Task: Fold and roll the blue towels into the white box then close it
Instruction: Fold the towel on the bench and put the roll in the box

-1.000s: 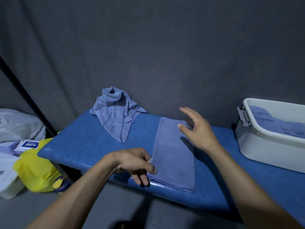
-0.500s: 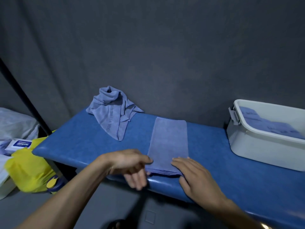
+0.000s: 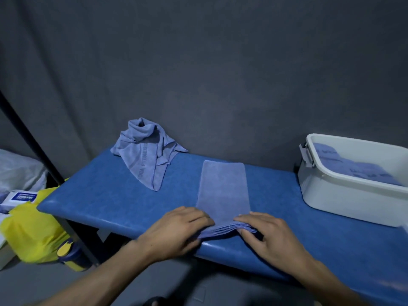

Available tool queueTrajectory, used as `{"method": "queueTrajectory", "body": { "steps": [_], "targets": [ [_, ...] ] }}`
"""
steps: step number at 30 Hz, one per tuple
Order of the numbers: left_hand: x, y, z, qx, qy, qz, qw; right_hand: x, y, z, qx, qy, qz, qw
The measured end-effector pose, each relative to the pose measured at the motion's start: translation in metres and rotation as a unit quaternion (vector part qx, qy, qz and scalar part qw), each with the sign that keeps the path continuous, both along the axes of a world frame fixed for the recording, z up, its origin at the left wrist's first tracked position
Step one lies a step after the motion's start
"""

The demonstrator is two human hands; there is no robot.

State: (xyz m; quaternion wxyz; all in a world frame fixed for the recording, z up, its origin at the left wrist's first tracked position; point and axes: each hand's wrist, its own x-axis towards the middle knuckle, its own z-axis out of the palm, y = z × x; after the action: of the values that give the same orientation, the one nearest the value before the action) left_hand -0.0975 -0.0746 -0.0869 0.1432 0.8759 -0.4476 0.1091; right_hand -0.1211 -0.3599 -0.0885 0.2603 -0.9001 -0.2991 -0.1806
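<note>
A blue towel folded into a long narrow strip [image 3: 223,191] lies across the blue padded bench [image 3: 106,195], its near end at the front edge. My left hand [image 3: 174,230] grips that near end from the left, and my right hand [image 3: 265,233] grips it from the right; the end is lifted slightly between them. A second blue towel [image 3: 145,155] sits crumpled at the bench's back left. The white box [image 3: 344,195] stands open at the right with rolled blue towels [image 3: 357,168] inside.
A dark curtain hangs behind the bench. To the left, below the bench, are a yellow bag [image 3: 31,230], a small white and blue packet [image 3: 22,197] and a black slanted pole [image 3: 33,146]. A grey latch [image 3: 306,154] is on the box's left end.
My right hand came from the towel's far end down to its near end. Both hands now hold the near edge, which has lifted a little off the bench.
</note>
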Motion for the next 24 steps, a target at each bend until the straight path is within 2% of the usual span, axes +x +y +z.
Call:
{"method": "queueTrajectory", "body": {
  "steps": [4, 7, 9, 13, 16, 19, 24],
  "targets": [
    [0.001, 0.007, -0.006, -0.054, 0.029, 0.01, 0.998, -0.007, -0.008, 0.002, 0.008, 0.024, 0.003, 1.0],
    [-0.003, 0.007, -0.005, -0.089, 0.04, 0.002, 0.995, -0.012, -0.015, 0.005, 0.025, 0.077, -0.009, 0.997],
    [-0.007, 0.005, -0.009, -0.14, 0.089, 0.023, 0.986, -0.013, -0.017, 0.01, 0.036, 0.119, -0.025, 0.992],
    [-0.006, -0.003, -0.006, -0.252, 0.248, 0.124, 0.927, -0.006, -0.01, 0.015, 0.109, 0.17, -0.063, 0.977],
    [0.002, -0.01, -0.002, -0.313, 0.327, 0.165, 0.876, 0.006, -0.004, 0.018, 0.165, 0.233, -0.098, 0.953],
    [0.009, -0.016, -0.001, -0.329, 0.338, 0.23, 0.851, 0.018, 0.001, 0.02, 0.194, 0.285, -0.145, 0.927],
    [0.016, -0.026, 0.001, -0.29, 0.289, 0.328, 0.851, 0.034, 0.01, 0.023, 0.189, 0.319, -0.217, 0.903]
  ]
}}
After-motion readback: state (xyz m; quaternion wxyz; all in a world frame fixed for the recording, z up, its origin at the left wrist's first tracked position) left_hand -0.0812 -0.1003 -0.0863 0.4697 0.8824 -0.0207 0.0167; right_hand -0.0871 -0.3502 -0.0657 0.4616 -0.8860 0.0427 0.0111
